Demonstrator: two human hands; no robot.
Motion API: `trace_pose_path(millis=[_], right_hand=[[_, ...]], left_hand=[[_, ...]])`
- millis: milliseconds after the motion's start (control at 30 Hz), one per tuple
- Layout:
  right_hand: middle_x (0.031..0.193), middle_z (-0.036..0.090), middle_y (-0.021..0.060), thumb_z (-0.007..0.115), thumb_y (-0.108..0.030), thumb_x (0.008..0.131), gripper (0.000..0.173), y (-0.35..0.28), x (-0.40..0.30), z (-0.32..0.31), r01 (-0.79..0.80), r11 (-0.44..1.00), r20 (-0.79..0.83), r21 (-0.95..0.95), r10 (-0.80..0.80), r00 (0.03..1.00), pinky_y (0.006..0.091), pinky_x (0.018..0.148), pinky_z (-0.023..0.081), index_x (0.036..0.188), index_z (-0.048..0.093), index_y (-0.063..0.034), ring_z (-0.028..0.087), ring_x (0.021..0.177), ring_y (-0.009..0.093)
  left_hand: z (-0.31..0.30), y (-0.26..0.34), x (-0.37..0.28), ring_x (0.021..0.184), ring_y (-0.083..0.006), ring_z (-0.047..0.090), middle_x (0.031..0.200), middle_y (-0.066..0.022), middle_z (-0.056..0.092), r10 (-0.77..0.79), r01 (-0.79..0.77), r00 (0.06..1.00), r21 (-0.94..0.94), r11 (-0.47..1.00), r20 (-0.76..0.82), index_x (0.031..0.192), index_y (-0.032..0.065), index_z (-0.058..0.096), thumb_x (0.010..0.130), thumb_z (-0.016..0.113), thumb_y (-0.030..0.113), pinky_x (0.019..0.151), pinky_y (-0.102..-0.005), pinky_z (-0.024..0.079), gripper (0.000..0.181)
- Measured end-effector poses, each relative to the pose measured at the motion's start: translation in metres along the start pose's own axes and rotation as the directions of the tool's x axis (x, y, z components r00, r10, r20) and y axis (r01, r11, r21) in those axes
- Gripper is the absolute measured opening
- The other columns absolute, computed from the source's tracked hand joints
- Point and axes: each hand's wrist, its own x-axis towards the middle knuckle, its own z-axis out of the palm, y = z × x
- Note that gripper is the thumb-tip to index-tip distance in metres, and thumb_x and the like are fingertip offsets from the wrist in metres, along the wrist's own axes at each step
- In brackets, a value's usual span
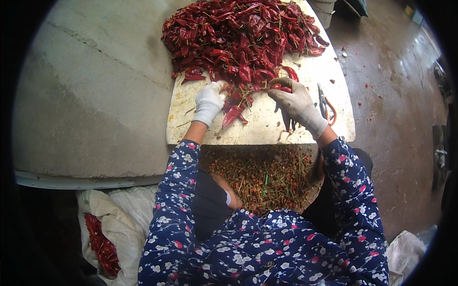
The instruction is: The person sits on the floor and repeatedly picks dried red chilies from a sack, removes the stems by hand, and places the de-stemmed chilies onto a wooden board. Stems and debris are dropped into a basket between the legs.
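A large heap of dried red chili peppers [239, 39] covers the far part of a pale board [257, 132]. My left hand [209, 102], in a white knit glove, is at the heap's near edge with its fingers curled. Whether it pinches anything is hidden. Just to its right lies a small cluster of stemmed peppers [233, 113]. My right hand [295, 103], in a soiled glove, has its fingers closed around a few red peppers [281, 87]. Dark, narrow shapes hang below that palm, too unclear to name. Snips with orange handles [332, 111] rest right of my right wrist.
Below the board's near edge, cut stems [264, 178] pile up between my legs. A concrete slab [96, 107] is on the left. A woven sack [114, 218] with red peppers stands lower left. A white bucket [323, 12] is at the far right of the board.
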Motion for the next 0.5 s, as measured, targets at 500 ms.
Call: trace_pose_path(millis=[500], right_hand=[[0.110,0.077,0.0191,0.085,-0.036,0.089,0.062,-0.001,-0.003,0.013,0.070,0.990,0.047,0.120,-0.076,0.996,0.0307,0.089,0.060,0.130,0.068,0.0064,0.074,0.097,0.018]], left_hand=[[-0.012,0.072,-0.057,0.116,-0.0284,0.070,0.144,-0.0196,0.056,0.373,0.290,0.912,-0.914,-0.284,0.173,0.147,0.0000,0.046,0.112,0.054,0.033,0.084,-0.0458,0.066,0.049]])
